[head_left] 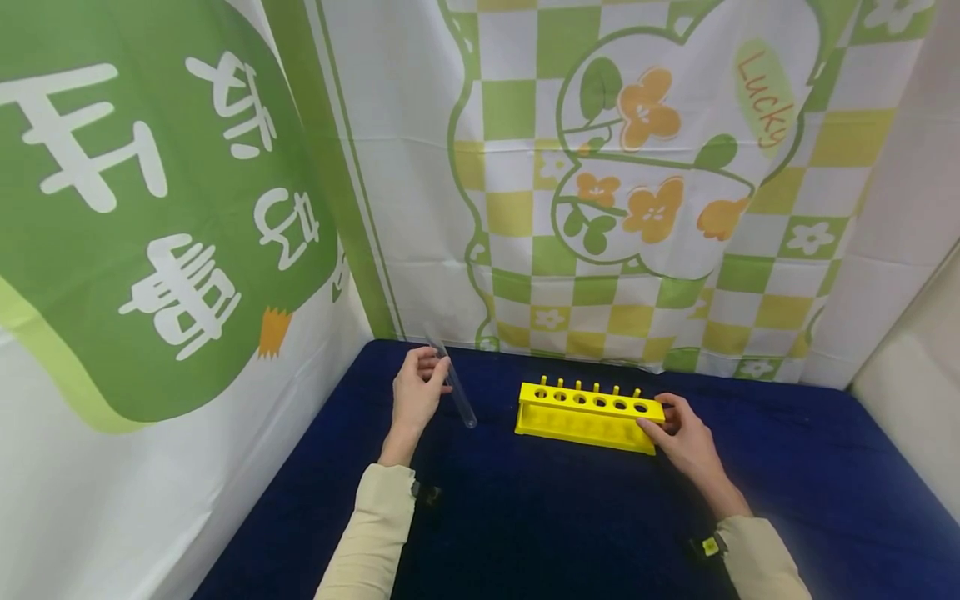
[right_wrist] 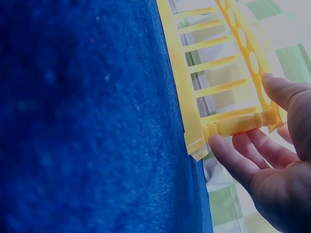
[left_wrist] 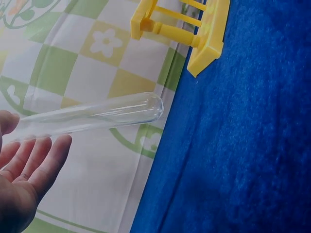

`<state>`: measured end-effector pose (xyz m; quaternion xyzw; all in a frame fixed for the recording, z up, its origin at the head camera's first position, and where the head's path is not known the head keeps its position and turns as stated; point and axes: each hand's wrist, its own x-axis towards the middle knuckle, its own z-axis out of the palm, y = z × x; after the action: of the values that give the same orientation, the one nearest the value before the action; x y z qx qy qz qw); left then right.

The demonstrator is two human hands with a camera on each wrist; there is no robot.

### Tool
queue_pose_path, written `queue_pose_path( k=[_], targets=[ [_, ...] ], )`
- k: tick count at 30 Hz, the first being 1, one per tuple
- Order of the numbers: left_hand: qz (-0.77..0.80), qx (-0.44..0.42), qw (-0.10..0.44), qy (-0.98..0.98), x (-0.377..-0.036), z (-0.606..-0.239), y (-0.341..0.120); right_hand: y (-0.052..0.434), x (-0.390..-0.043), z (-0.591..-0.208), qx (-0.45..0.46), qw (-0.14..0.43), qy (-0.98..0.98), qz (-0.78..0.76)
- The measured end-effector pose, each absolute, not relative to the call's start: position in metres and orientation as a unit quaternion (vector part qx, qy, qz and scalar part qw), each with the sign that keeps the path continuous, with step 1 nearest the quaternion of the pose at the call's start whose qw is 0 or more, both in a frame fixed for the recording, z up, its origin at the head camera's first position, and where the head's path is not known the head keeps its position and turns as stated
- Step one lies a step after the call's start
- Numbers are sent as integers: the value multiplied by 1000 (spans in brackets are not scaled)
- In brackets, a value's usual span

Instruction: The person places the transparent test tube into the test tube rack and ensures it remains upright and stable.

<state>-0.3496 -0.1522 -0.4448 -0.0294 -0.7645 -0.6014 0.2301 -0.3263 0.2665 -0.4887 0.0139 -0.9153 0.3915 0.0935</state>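
A clear glass test tube (head_left: 460, 398) slants in my left hand (head_left: 417, 393), pinched between thumb and fingers, its rounded closed end pointing down to the right. In the left wrist view the same test tube (left_wrist: 112, 112) shows nothing inside it. A yellow test tube rack (head_left: 585, 417) with a row of round holes and upright pegs behind stands to the right on the blue cloth. My right hand (head_left: 686, 437) grips the rack's right end, thumb on the top plate's front edge. In the right wrist view, its fingers (right_wrist: 233, 155) lie against the end post.
A dark blue cloth (head_left: 540, 517) covers the table. Behind it hangs a checked green and yellow curtain (head_left: 510, 217), and a white and green printed sheet (head_left: 187, 467) hangs along the left side.
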Motion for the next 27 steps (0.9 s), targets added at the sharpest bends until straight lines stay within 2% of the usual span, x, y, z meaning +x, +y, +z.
queue_pose_path(
  k=[19,27],
  targets=[
    [-597,-62,249,-761,-349,-444,-134,268,-325,-488,14,93,-914,395],
    [-593,-86,261,-757,-320,-412,-122,267,-327,-488,14,87,-913,398]
  ],
)
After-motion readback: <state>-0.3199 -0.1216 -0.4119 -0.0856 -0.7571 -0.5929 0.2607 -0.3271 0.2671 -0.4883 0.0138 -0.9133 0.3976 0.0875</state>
